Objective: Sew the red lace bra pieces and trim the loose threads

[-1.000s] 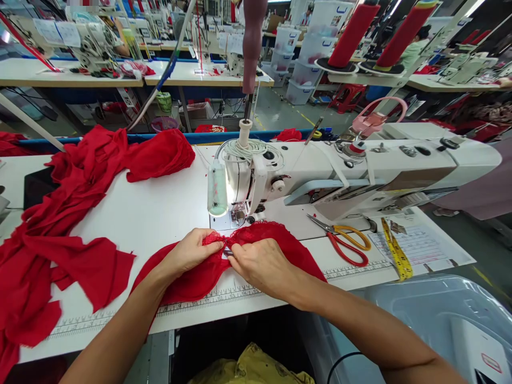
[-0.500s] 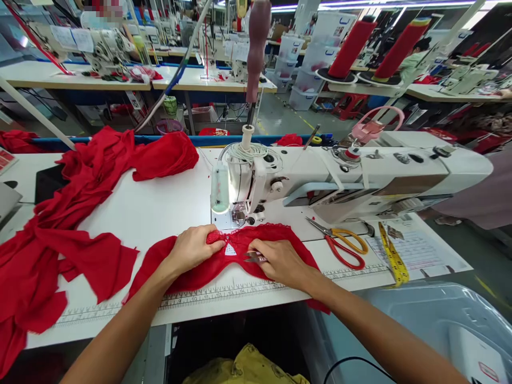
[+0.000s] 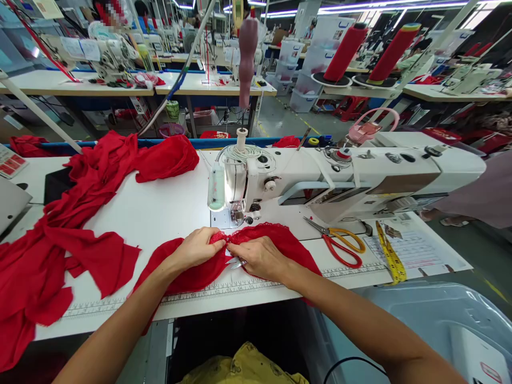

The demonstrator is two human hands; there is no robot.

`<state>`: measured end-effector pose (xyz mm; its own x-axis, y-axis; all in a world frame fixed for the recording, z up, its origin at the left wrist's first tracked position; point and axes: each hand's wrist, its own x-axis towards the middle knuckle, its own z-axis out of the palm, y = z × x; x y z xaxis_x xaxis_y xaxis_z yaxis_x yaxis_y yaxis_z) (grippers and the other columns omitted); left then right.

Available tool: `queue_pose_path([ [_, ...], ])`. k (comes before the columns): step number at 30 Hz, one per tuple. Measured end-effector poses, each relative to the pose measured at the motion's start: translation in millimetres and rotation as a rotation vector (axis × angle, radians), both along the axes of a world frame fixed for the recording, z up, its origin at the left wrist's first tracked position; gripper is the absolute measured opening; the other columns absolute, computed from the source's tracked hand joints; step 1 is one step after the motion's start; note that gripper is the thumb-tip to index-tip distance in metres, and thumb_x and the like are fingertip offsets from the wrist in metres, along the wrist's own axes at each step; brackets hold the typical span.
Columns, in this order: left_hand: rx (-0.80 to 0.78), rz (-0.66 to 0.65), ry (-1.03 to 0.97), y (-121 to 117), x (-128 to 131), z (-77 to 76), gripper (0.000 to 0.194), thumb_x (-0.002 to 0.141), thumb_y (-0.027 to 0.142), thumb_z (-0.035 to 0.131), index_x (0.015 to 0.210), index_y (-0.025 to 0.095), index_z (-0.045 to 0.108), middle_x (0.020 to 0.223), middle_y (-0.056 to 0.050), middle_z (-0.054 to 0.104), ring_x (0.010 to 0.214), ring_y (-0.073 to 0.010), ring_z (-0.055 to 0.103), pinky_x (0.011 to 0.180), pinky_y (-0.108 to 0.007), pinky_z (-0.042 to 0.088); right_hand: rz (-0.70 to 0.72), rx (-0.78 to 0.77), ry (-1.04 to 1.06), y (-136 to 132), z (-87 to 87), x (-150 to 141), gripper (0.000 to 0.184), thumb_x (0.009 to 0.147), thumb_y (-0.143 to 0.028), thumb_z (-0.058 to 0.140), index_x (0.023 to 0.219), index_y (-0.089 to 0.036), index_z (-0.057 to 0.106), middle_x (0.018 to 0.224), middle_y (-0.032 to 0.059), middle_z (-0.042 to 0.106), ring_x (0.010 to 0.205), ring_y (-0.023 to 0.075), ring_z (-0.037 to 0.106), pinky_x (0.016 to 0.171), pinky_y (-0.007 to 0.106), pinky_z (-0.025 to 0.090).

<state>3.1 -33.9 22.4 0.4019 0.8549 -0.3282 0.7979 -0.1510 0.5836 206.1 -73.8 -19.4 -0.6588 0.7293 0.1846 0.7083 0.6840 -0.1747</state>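
Observation:
A red lace-edged bra [image 3: 276,234] lies across the table's front, below the sewing machine's needle area [image 3: 237,213]. My left hand [image 3: 198,248] is closed on its lace edge near the centre, thumb and fingers pinching the fabric. My right hand [image 3: 260,257] is closed around small thread snips [image 3: 236,262], whose metal blades point left from under the palm. The right thumb and forefinger also touch the bra's centre, close to the left fingertips. Most of the snips' body is hidden in the hand.
The white sewing machine [image 3: 344,170] stands just behind the bra. Orange-and-red-handled scissors [image 3: 340,242], a yellow tape measure [image 3: 390,253] and a printed sheet [image 3: 424,250] lie at right. Red fabric [image 3: 92,213] is heaped at left. A clear plastic bin [image 3: 400,314] sits at lower right.
My right hand has moved left with the snips, up to the bra's centre and near my left fingers. My left hand keeps its hold. The camera view has shifted slightly.

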Motion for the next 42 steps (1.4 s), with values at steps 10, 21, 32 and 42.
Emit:
queue_pose_path([
  [10,0.051,0.028,0.055,-5.0,-1.7,6.2,0.020,0.081,0.032,0.049,0.064,0.022,0.043,0.062,0.002,0.050,0.063,-0.0170,0.045,0.058,-0.029,0.028,0.019,0.058,0.093,-2.7,-7.6,2.9,0.041,0.077,-0.004,0.051,0.113,-0.019,0.065,0.071,-0.0012,0.067,0.063,0.0130,0.057,0.054,0.027,0.024],
  [21,0.642,0.011,0.074,-29.5,-1.0,2.7,0.021,0.091,0.024,0.050,0.109,0.017,0.057,0.112,-0.012,0.060,0.105,-0.0296,0.054,0.087,-0.042,0.046,-0.012,-0.081,0.055,-0.1,1.0,-0.8,0.046,0.084,-0.010,0.053,0.127,-0.021,0.061,0.080,0.0014,0.071,0.066,0.0145,0.059,0.055,0.024,0.029],
  [32,0.759,-0.174,-0.107,-57.8,-11.2,-49.6,0.031,0.102,0.022,0.038,0.127,0.019,0.057,0.133,-0.013,0.060,0.128,-0.0262,0.055,0.109,-0.048,0.048,-0.016,-0.078,0.173,-4.9,2.6,15.4,0.042,0.082,-0.003,0.050,0.117,-0.021,0.065,0.116,0.0050,0.065,0.084,0.0120,0.062,0.053,0.019,0.038],
  [42,0.755,-0.116,-0.214,-56.0,-11.9,-40.1,0.029,0.101,0.022,0.041,0.123,0.017,0.059,0.126,-0.012,0.064,0.124,-0.0220,0.058,0.108,-0.040,0.051,-0.036,-0.116,0.250,-8.6,11.4,20.8,0.047,0.083,0.000,0.045,0.121,-0.019,0.065,0.126,0.0077,0.065,0.101,0.0148,0.065,0.069,0.022,0.054],
])
